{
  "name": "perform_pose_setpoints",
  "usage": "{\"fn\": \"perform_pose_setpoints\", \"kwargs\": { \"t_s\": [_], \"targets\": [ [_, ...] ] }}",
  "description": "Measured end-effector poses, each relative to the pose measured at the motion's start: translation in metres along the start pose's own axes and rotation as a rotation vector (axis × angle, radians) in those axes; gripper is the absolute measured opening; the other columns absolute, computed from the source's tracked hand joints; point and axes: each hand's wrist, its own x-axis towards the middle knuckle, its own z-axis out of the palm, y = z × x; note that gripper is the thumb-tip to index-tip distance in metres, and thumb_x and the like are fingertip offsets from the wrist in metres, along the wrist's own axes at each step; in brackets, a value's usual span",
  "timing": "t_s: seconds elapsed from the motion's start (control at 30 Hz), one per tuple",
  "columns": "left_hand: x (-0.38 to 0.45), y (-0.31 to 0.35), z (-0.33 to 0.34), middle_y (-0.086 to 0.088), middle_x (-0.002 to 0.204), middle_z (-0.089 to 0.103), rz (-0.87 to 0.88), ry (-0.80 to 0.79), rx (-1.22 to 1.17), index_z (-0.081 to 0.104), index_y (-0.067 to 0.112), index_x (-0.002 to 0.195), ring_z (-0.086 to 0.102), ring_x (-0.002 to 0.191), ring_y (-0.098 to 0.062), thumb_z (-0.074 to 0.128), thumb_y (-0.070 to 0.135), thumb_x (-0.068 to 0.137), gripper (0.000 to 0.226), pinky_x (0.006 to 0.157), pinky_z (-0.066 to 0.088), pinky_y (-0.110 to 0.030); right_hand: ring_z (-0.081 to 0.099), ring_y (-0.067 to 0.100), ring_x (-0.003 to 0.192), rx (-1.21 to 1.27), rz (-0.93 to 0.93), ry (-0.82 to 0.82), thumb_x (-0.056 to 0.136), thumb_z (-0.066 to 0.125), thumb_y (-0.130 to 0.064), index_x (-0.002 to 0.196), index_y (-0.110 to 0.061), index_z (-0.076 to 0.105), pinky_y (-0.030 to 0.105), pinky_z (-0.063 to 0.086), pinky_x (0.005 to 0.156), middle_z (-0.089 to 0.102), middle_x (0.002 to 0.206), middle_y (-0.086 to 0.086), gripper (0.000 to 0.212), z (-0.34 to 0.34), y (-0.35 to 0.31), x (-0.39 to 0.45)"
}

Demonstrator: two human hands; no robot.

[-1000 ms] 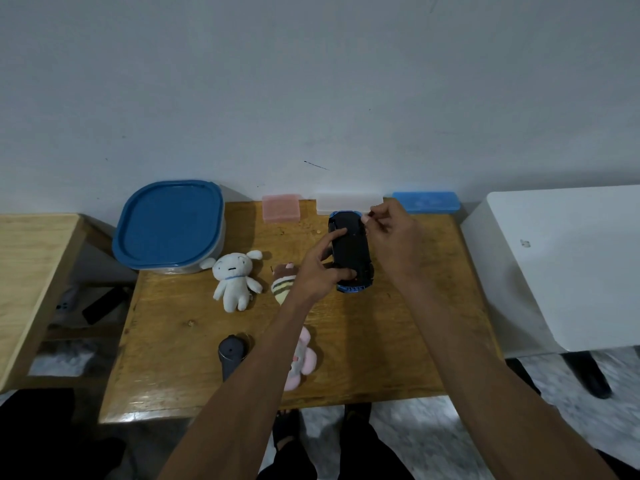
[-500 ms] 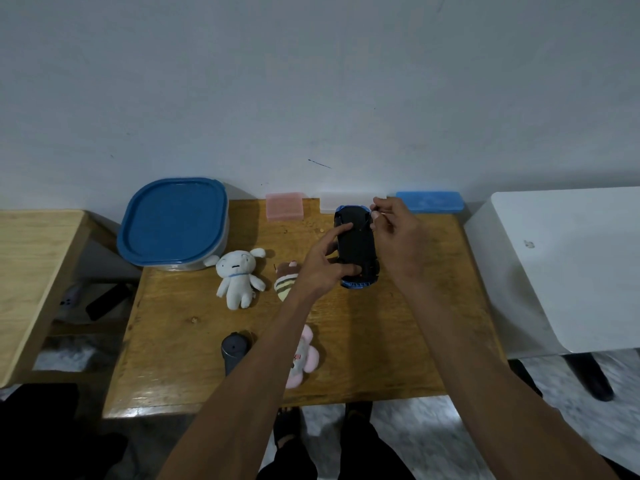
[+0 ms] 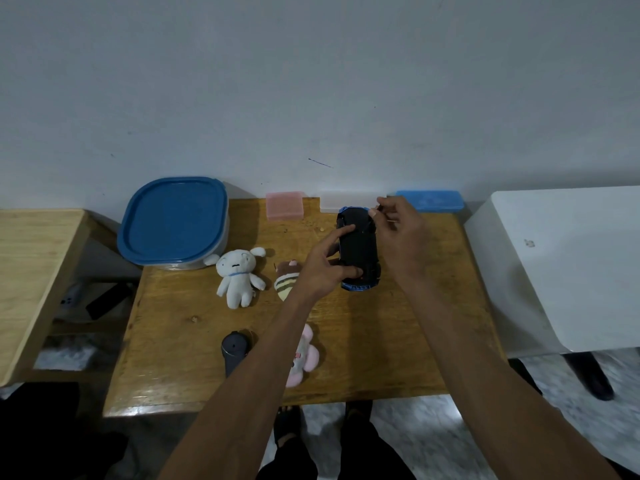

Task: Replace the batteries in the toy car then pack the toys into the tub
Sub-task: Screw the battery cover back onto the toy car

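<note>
The blue toy car [image 3: 358, 247] lies upside down on the wooden table [image 3: 398, 341], its black underside facing up. My left hand [image 3: 325, 268] grips the car's left side, forefinger stretched across the underside and thumb near the rear. My right hand [image 3: 398, 233] is at the car's far right corner, thumb and forefinger pinched together on something small and thin that I cannot identify. The tub [image 3: 173, 223], closed with a blue lid, stands at the table's far left corner. A white plush dog [image 3: 239, 275], a striped plush [image 3: 285, 280] and a pink plush [image 3: 304, 355] lie beside my left arm.
A pink box [image 3: 284, 205], a translucent white box [image 3: 346, 200] and a blue box [image 3: 429, 200] line the wall. A dark grey remote [image 3: 233, 349] lies near the front edge. A white table [image 3: 561, 265] stands right, a pale wooden one [image 3: 31, 271] left.
My left forefinger has slid further up the car's underside. My right hand stays pinched at the car's far corner, its fingers shifted slightly. The car has stayed in place.
</note>
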Motion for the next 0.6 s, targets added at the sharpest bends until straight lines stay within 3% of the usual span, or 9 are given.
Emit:
{"fn": "perform_pose_setpoints", "kwargs": {
  "t_s": [0.1, 0.2, 0.37, 0.47, 0.6],
  "targets": [
    [0.0006, 0.0007, 0.0000, -0.006, 0.133, 0.059, -0.007, 0.001, -0.024, 0.055, 0.031, 0.139, 0.057, 0.126, -0.030, 0.078, -0.014, 0.074, 0.082, 0.092, 0.060, -0.050, 0.070, 0.011, 0.098, 0.006, -0.029, -0.030, 0.099, 0.061, -0.019, 0.114, -0.009, 0.065, 0.030, 0.061, 0.079, 0.072, 0.113, 0.002, 0.019, -0.0006, 0.0004, -0.0017],
    [-0.0001, 0.0008, 0.0008, -0.006, 0.133, 0.060, -0.010, 0.001, -0.001, 0.054, 0.029, 0.141, 0.057, 0.126, -0.028, 0.079, -0.013, 0.074, 0.083, 0.092, 0.060, -0.048, 0.071, 0.014, 0.093, 0.004, -0.018, -0.062, 0.098, 0.062, -0.021, 0.111, -0.011, 0.063, 0.038, 0.062, 0.078, 0.072, 0.107, 0.001, 0.016, -0.0003, -0.0011, -0.0004],
    [-0.0039, -0.0018, 0.0040, -0.008, 0.134, 0.061, -0.011, 0.003, -0.002, 0.057, 0.043, 0.131, 0.058, 0.126, -0.028, 0.079, -0.011, 0.073, 0.082, 0.092, 0.060, -0.049, 0.062, 0.009, 0.080, -0.024, -0.034, -0.025, 0.094, 0.070, -0.025, 0.108, -0.010, 0.063, 0.026, 0.056, 0.069, 0.067, 0.091, -0.002, 0.021, -0.0019, -0.0055, 0.0039],
    [-0.0036, -0.0004, 0.0052, -0.010, 0.134, 0.062, -0.019, 0.007, -0.030, 0.059, 0.049, 0.125, 0.060, 0.124, -0.031, 0.079, -0.012, 0.073, 0.083, 0.090, 0.060, -0.053, 0.065, 0.009, 0.084, -0.044, -0.068, -0.026, 0.096, 0.068, -0.024, 0.107, -0.008, 0.065, 0.023, 0.058, 0.071, 0.071, 0.097, 0.003, 0.020, -0.0021, -0.0026, 0.0017],
    [-0.0013, 0.0016, 0.0044, -0.009, 0.133, 0.061, -0.020, 0.004, -0.036, 0.058, 0.045, 0.127, 0.059, 0.124, -0.031, 0.079, -0.012, 0.073, 0.081, 0.088, 0.061, -0.050, 0.070, 0.014, 0.094, -0.016, -0.053, -0.038, 0.096, 0.064, -0.018, 0.108, -0.010, 0.061, 0.037, 0.062, 0.077, 0.072, 0.104, 0.003, 0.014, 0.0014, 0.0009, -0.0009]
  ]
}}
